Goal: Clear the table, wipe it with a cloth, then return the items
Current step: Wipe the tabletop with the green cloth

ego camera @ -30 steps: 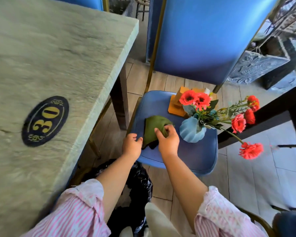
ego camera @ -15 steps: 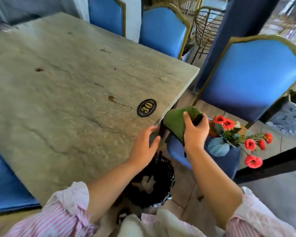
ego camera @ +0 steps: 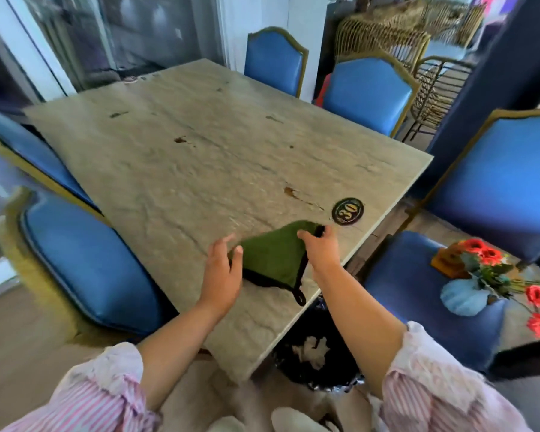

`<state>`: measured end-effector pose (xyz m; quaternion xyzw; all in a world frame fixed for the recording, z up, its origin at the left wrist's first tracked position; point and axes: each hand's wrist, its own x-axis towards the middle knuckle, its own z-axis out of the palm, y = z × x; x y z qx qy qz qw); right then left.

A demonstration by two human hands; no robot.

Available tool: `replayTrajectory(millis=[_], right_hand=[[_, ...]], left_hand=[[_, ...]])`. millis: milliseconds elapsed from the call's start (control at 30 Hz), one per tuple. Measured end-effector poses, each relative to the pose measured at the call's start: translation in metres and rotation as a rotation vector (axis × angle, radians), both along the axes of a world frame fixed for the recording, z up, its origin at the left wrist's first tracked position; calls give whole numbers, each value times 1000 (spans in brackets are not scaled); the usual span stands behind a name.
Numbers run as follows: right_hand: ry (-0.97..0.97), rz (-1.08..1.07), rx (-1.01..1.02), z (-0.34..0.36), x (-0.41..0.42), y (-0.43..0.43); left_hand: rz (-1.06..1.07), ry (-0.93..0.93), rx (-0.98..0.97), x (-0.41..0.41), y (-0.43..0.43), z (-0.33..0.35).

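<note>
On the stone surface (ego camera: 200,151), near its right edge and just short of the oval number plaque (ego camera: 347,211), the green cloth (ego camera: 275,260) is lying in a rough triangle. The right hand (ego camera: 321,247) is pinching its far corner with curled fingers. The left hand (ego camera: 222,269) is touching its left corner, fingers loosely spread.

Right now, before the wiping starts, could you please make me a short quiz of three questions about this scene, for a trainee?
1. True or false: the pale blue ribbed vase of red flowers rests on a blue chair seat, not on the grey stone table.
2. Which number stands on the black oval plaque?
3. The right hand grips: A) the green black-edged cloth; B) the vase; C) nothing.
Key: 1 true; 2 30; 3 A.
</note>
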<state>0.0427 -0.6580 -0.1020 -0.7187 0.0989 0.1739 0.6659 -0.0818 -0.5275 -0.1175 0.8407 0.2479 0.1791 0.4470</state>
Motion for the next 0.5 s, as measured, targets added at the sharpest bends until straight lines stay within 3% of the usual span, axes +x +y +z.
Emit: replayTrajectory(millis=[67, 167, 267, 367, 500], right_hand=[[-86, 42, -360, -18, -8, 5], [-387, 246, -673, -27, -28, 16], [-592, 601, -831, -36, -47, 36], [-647, 893, -1011, -58, -55, 44], [-594, 836, -1077, -77, -52, 45]], left_hand=[[-14, 56, -32, -9, 15, -4], [-50, 122, -29, -13, 30, -13], [-89, 234, 15, -9, 39, -27], [-93, 327, 90, 1, 46, -39], [-115, 396, 204, 20, 57, -52]])
